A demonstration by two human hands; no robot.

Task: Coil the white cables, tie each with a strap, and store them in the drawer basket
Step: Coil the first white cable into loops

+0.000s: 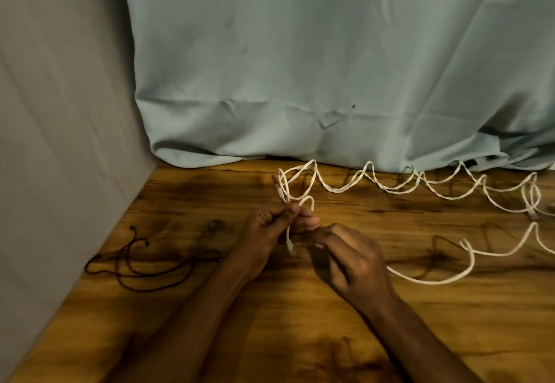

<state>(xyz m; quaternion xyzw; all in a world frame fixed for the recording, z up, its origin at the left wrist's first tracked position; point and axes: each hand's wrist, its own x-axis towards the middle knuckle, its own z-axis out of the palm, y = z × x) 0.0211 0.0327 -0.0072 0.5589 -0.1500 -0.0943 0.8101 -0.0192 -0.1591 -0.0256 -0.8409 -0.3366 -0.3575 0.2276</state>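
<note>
Two white cables lie on the wooden table. One white cable (432,281) runs from my hands out to the right in wavy bends. My left hand (270,229) pinches a small loop of it, with a plug end (290,249) hanging below the fingers. My right hand (354,259) grips the same cable just to the right, fingers closed. A second white cable (390,187) zigzags along the back of the table near the cloth. Dark thin straps (141,265) lie in a loose tangle at the left. No drawer basket is in view.
A pale green cloth (300,67) hangs behind the table and drapes onto its back edge. A grey wall (54,142) closes the left side. Bare wooden tabletop (300,322) shows between my forearms.
</note>
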